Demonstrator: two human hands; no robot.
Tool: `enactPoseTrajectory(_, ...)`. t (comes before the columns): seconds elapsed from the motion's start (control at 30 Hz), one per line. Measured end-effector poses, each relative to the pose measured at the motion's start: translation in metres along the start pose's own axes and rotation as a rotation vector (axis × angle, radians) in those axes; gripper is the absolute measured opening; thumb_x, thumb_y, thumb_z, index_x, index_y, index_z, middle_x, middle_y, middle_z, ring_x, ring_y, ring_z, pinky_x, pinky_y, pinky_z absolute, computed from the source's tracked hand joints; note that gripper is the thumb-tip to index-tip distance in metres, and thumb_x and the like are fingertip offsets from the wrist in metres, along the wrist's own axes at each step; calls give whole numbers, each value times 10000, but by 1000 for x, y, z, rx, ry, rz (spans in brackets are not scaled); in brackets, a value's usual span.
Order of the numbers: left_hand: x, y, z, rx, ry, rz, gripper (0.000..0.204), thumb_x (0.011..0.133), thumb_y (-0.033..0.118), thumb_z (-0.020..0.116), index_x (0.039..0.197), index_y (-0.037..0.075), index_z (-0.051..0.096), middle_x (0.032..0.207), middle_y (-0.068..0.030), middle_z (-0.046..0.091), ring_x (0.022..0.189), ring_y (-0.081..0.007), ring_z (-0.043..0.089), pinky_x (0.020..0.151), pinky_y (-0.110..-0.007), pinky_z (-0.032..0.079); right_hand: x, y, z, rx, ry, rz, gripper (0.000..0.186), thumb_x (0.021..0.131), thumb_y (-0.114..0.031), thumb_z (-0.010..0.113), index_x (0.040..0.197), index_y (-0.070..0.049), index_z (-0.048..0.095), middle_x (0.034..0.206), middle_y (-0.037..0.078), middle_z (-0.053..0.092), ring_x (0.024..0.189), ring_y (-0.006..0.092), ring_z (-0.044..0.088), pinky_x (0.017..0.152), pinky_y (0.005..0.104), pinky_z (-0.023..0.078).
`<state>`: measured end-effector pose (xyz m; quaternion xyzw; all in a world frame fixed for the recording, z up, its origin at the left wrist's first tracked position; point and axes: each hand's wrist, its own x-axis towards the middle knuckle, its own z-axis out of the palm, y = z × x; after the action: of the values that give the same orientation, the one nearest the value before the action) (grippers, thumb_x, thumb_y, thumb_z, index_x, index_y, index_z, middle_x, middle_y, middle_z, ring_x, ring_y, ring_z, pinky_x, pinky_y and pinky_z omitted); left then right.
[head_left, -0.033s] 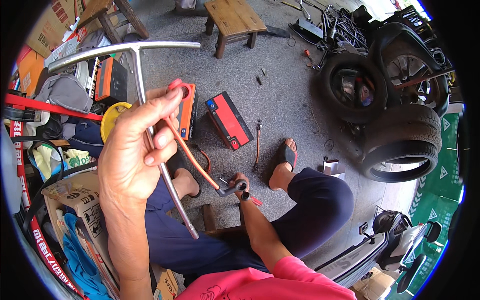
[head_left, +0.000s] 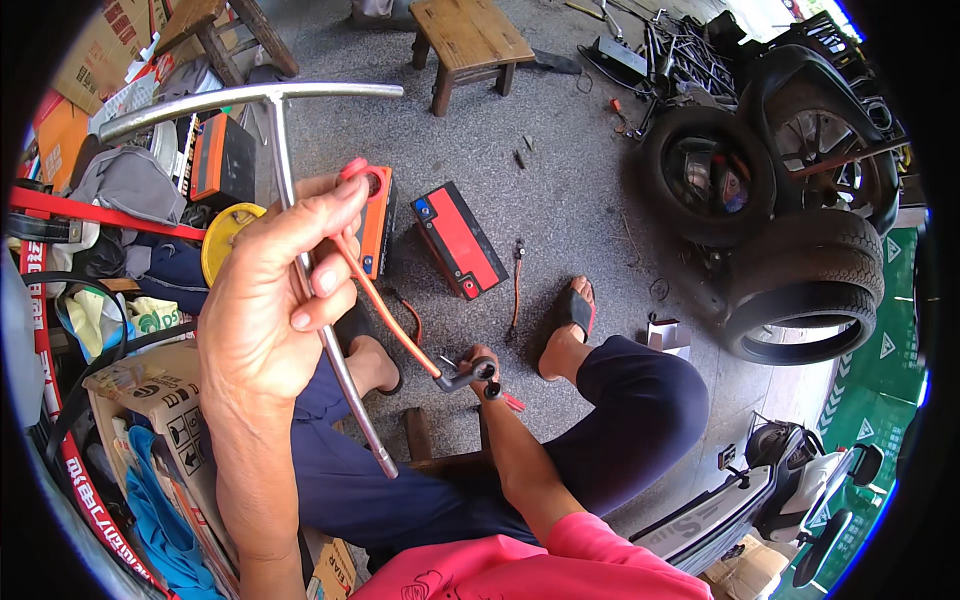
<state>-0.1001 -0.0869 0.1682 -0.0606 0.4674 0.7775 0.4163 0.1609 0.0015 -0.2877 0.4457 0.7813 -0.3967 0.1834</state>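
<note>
My left hand (head_left: 272,295) is raised and closed around the shaft of a silver T-handle wrench (head_left: 283,150). Its crossbar is at the top and its tip points down toward my lap. The same hand pinches the ring end of a red cable (head_left: 385,312). That cable runs down to my right hand (head_left: 487,372), which grips its lower end at a small dark metal fitting (head_left: 455,376). On the floor beyond lie a black and red battery (head_left: 458,240) and an orange battery (head_left: 377,222), partly hidden by my left hand.
I sit low, with my sandalled foot (head_left: 570,320) on grey concrete. A wooden stool (head_left: 470,35) stands ahead and a short red lead (head_left: 517,282) lies on the floor. Stacked tyres (head_left: 810,290) and a wheel (head_left: 710,175) are at right, a scooter (head_left: 780,490) lower right, and cardboard boxes (head_left: 150,400) at left.
</note>
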Motion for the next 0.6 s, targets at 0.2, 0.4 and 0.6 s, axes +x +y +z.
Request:
enactPoseTrajectory(0.2,5,-1,12,-10,-12,-8,186,925,137,654,1057,7,669,752,16,573,527,-11,463,367,-162,256,7,-11,-10,281,118,7,210,723,-185,668,828,-6,699,808,198,710,807,331,709,787,409,556)
enactPoseTrajectory(0.4,0,5,-7,-20,-10,58,193,940,125,626,1110,32,627,795,5,540,577,-39,464,365,-175,264,-16,-135,-122,500,164,-79,132,723,-111,687,775,8,710,647,98,697,558,163,689,552,310,559)
enactPoseTrajectory(0.6,0,10,0,-67,15,89,161,889,161,702,994,42,671,756,33,540,540,-24,480,361,-163,256,-93,-180,-235,499,24,-214,151,771,-58,696,890,35,702,718,94,709,592,147,688,551,285,559)
